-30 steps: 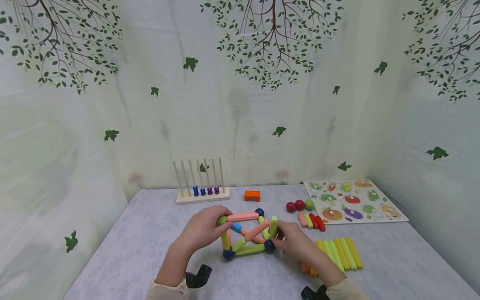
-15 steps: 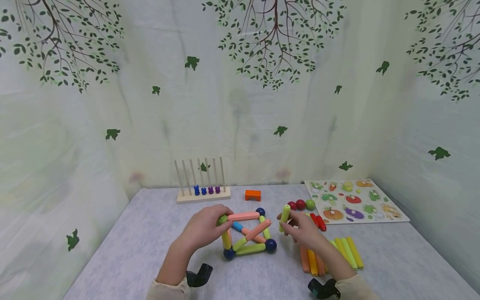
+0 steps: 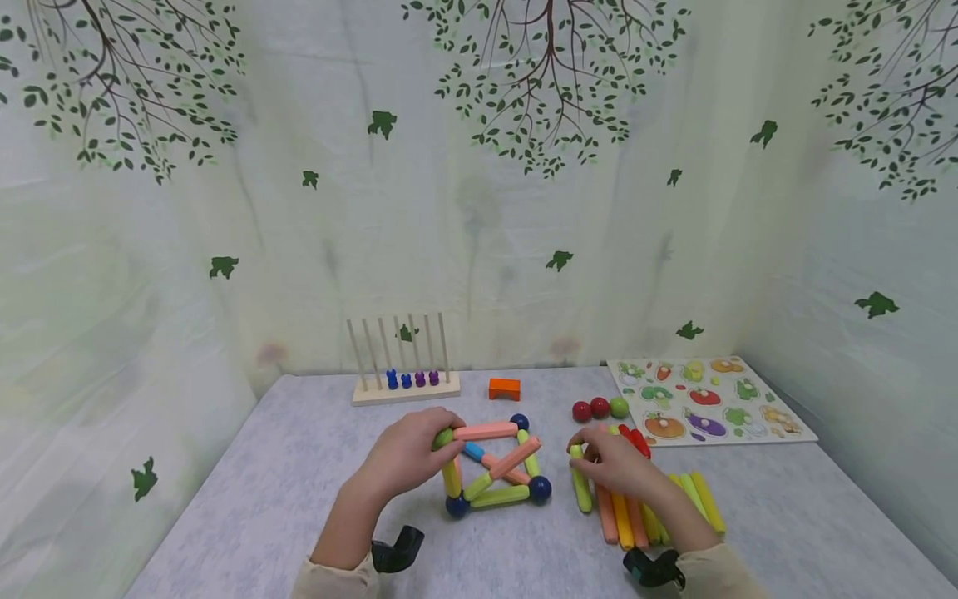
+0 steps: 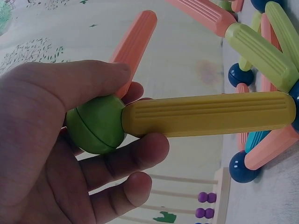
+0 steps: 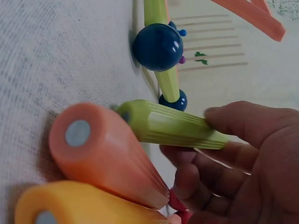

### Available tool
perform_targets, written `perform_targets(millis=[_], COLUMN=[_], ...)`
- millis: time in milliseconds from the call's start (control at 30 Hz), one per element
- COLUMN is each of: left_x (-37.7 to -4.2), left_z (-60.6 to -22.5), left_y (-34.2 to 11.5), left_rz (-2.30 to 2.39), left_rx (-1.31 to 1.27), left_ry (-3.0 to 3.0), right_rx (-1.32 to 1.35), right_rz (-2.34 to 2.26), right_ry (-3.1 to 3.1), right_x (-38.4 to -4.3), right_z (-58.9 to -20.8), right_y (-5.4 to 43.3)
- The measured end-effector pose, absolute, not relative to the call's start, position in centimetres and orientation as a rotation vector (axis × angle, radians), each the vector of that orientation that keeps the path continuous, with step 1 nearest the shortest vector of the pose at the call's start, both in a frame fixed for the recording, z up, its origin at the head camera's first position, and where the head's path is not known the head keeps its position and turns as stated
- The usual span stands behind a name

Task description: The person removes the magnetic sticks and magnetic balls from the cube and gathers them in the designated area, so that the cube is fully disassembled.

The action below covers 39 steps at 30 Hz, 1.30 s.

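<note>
My left hand (image 3: pixel 412 449) grips a green ball (image 4: pixel 96 123) at an upper corner of a structure of magnetic rods and balls. From that ball a yellow rod (image 4: pixel 210 114) runs down to a dark blue ball (image 3: pixel 457 507), and a pink rod (image 3: pixel 486 431) sticks out to the right. Other dark blue balls (image 3: pixel 540 489) join light green rods at the base. To the right, my right hand (image 3: pixel 617 462) pinches a light green magnetic rod (image 5: pixel 173 125) by its upper end. That rod's lower end lies beside a pink rod (image 5: pixel 105 154) at the left of a row.
Orange and yellow rods (image 3: pixel 623 524) lie under and beside the right forearm. Behind the right hand are red short rods (image 3: pixel 634 439), two red balls (image 3: pixel 590 409) and a green one. A vegetable puzzle board (image 3: pixel 711 399), an orange block (image 3: pixel 505 389) and a peg rack (image 3: pixel 404 391) stand farther back.
My right hand has drawn the light green rod away from the structure's right blue ball, moved right and lowered it beside the row of rods. The left hand keeps its grip.
</note>
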<state>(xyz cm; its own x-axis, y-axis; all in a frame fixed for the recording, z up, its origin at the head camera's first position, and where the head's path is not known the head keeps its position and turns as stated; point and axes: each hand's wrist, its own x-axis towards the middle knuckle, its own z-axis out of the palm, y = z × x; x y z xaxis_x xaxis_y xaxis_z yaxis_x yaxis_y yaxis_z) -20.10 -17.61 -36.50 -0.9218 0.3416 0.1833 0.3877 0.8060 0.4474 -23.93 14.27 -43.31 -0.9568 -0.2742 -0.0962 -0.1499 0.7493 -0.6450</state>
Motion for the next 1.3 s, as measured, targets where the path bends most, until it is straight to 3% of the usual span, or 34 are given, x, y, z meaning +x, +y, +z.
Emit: perform_targets(millis=[633, 933, 1300], left_x=[-20.1, -20.2, -20.1], left_z=[-36.3, -36.7, -36.5], left_y=[-18.2, -18.3, -17.9], left_rz=[-0.753, -0.752, -0.745], left_rx=[-0.582, -0.611, -0.628], left_ry=[-2.895, -2.893, -2.890], right_rx=[-0.493, -0.718, -0.577], right_rz=[-0.744, -1.277, -1.592], right_ry=[2.761, 2.550, 2.266], right_x=[-23.9, -23.2, -22.8], right_z=[-42.7, -41.7, -41.9], right_y=[14.2, 10.6, 7.8])
